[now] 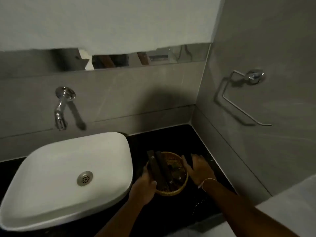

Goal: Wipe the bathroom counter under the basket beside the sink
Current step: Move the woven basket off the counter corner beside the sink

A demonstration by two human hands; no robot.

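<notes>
Two hands: both at the basket, one on each side of it.
Left hand: clasps the basket's left rim, thumb hooked over the near edge, fingers wrapped round the outside.
Right hand: fingers spread and nearly flat, palm down, laid along the basket's right rim; touching or just beside it, cannot tell which; nothing gripped that shows.
Right wrist: thin pale bracelet around it.
Basket: round, woven, tan; on the dark counter near its front edge, just right of the sink; resting or slightly lifted, cannot tell in the dim light.
Basket contents: two long dark flat packets leaning side by side against the left rim, tops poking above it; smaller dark bits at the bottom, too dim to name.
Counter: black, glossy, filling the right back corner between back wall and side wall; bare stretch behind the basket.
Sink: white vessel basin with rounded corners, seated on the counter's left part, metal drain in the bowl.
Tap: chrome spout mounted on the back wall, above the sink's back edge.
Towel ring: chrome, squared, fixed to the right wall above the counter's right edge.
Mirror strip: along the back wall, above the tiles.
</notes>
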